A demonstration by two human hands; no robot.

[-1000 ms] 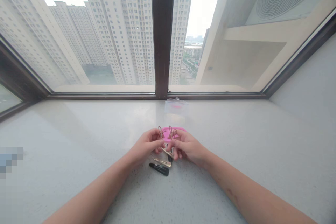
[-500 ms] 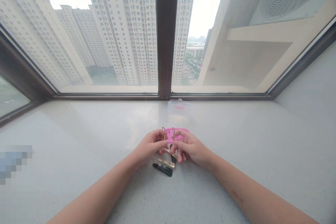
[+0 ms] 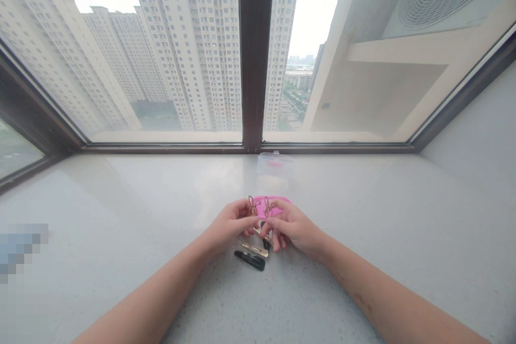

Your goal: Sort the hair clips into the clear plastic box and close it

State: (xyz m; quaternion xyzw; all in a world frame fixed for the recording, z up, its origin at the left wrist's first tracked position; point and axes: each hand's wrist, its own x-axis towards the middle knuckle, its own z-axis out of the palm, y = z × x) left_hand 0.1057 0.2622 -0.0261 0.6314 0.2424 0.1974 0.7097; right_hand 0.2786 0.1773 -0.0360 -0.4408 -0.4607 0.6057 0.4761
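Two thin brown looped pieces, like bow-shaped hair clips, stand up between my hands. My left hand (image 3: 236,219) is closed, thumb and fingers pinching the left looped hair clip (image 3: 252,206). In the same way, my right hand (image 3: 292,224) pinches the right looped hair clip (image 3: 267,206). Just behind them lies a pink box (image 3: 278,200), its near part covered by my fingers. Below my hands are a black snap hair clip (image 3: 250,260) and a gold one (image 3: 255,249). Further gold and black clips are partly hidden beneath my right fingers.
A clear plastic lid (image 3: 274,166) stands raised behind the pink box, near the brown window frame (image 3: 177,149). The pale speckled sill (image 3: 133,226) spreads around my arms. A blurred bluish patch (image 3: 20,247) is at the far left.
Almost nothing differs. Both hands keep their place and their hold on the looped clips, while the view shifts very slightly.
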